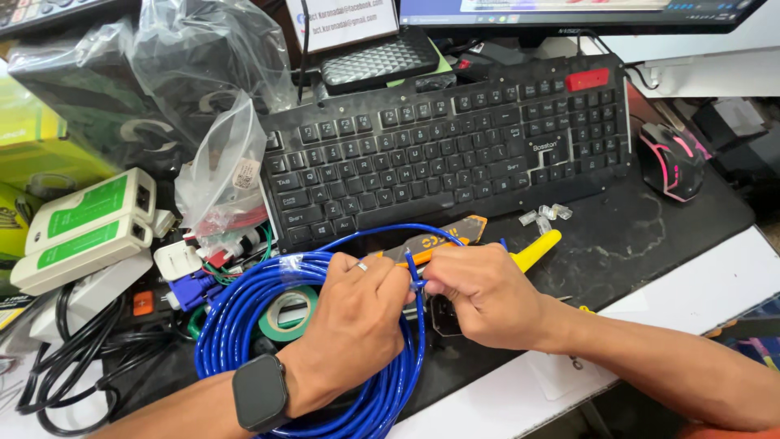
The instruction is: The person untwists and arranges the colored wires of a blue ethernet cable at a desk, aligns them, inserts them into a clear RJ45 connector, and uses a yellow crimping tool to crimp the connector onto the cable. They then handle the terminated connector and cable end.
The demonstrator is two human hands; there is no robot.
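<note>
A coil of blue network cable [244,325] lies on the desk in front of the black keyboard [447,146]. My left hand [357,325], with a ring and a dark smartwatch at the wrist, pinches the cable's free end [416,284]. My right hand [479,293] meets it from the right and grips the same end between its fingertips. Under my hands lies a crimping tool [536,250] with yellow and orange handles. Several clear plastic connectors [546,215] sit just behind it, by the keyboard's front edge.
A black and pink mouse [671,161] sits right of the keyboard. Left are a white and green cable tester [85,228], plastic bags [219,171], black cables [65,366], a green tape roll [286,313] inside the coil. A monitor [569,12] stands behind.
</note>
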